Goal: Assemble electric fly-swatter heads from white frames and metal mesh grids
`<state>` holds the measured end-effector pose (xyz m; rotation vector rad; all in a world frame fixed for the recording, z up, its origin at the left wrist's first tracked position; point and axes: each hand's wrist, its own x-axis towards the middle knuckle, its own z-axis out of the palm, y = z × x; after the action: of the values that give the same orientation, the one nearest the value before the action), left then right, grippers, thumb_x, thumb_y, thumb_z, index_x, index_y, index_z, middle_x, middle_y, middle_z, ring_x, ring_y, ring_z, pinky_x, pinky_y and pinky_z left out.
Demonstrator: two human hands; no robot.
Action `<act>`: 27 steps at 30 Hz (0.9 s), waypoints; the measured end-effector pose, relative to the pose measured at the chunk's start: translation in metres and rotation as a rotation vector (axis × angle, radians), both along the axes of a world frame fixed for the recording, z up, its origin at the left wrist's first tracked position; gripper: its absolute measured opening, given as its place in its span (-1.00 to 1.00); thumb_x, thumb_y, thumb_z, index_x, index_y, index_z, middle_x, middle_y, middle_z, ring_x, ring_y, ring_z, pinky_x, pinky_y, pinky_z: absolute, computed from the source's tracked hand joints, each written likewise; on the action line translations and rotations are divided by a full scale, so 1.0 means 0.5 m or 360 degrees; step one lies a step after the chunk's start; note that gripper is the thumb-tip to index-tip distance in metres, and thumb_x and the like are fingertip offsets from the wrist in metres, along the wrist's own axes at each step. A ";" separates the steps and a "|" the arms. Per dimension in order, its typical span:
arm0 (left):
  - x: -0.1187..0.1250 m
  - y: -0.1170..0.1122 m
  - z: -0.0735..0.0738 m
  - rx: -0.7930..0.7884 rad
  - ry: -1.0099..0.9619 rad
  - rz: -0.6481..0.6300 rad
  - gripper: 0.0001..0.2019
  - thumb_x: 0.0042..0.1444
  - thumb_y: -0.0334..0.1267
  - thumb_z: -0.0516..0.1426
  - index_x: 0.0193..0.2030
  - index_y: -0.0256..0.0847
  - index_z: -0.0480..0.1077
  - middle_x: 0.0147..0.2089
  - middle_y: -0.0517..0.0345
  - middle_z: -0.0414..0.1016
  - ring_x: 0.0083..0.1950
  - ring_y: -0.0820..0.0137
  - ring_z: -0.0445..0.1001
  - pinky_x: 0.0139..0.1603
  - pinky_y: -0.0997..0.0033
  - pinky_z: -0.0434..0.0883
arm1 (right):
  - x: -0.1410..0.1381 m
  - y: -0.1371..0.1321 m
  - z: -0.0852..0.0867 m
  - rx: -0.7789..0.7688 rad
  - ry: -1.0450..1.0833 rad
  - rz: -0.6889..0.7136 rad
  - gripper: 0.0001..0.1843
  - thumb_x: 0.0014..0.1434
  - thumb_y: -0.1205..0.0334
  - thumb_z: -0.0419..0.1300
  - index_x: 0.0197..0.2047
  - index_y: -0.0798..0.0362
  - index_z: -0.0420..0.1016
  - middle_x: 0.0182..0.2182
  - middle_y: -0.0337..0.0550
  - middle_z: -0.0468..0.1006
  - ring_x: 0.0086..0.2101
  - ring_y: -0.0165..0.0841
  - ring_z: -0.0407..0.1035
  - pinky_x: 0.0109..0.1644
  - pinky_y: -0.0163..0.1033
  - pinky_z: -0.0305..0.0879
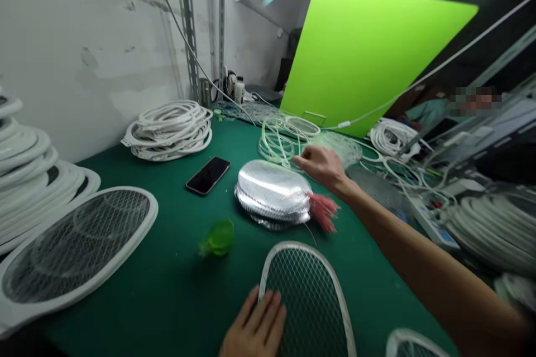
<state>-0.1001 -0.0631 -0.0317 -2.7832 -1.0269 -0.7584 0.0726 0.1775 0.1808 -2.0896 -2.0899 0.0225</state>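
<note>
- Our left hand [253, 323] lies open and flat on a mesh swatter [310, 295], on the worktop [138, 312].
- The swatter looks light and stiff, with a delicate mesh; its white rim [268, 268] seems best to hold.
- Our right hand [320, 166], half open, grips nothing visible above a foil bundle [272, 192].

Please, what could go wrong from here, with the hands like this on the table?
The right hand reaches past the foil stack, and its wrist is close to the pink wires; it might catch them and drag the stack. The white loops near its fingers look tangled, so lifting one could pull the others. The left hand rests on the mesh swatter, and pressing harder might dent the mesh.
</note>
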 end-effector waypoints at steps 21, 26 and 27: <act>0.123 0.216 0.210 -0.0934 -0.0169 0.0554 -0.80 0.28 -0.23 0.07 -0.15 -0.18 0.53 -0.13 0.06 0.54 -0.07 0.29 0.49 -0.05 0.36 0.38 | 0.044 -0.637 -0.272 0.0238 -0.0231 0.0140 -0.79 0.21 0.26 -0.05 -0.48 -0.04 0.15 -0.66 -0.36 0.22 -0.73 -0.45 0.16 -0.62 -0.37 -0.06; 0.138 0.247 0.181 -0.1003 -0.0105 0.0564 -0.85 0.22 -0.26 0.11 -0.23 -0.19 0.52 -0.18 0.10 0.56 -0.13 0.32 0.50 -0.13 0.39 0.37 | 0.045 -0.632 -0.273 0.0241 -0.0254 0.0116 -0.79 0.21 0.27 -0.06 -0.48 -0.04 0.13 -0.67 -0.37 0.19 -0.74 -0.46 0.16 -0.62 -0.36 -0.09; 0.140 0.249 0.178 -0.1009 -0.0092 0.0566 -0.85 0.22 -0.27 0.11 -0.23 -0.20 0.51 -0.18 0.09 0.56 -0.14 0.32 0.50 -0.14 0.39 0.37 | 0.047 -0.629 -0.271 0.0251 -0.0258 0.0132 -0.78 0.21 0.27 -0.07 -0.48 -0.04 0.12 -0.67 -0.37 0.18 -0.75 -0.47 0.14 -0.62 -0.36 -0.11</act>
<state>-0.0303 0.0615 0.0572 -2.9025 -2.0025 -0.5335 0.0959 -0.1372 0.0452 -1.9709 -2.1888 -0.2995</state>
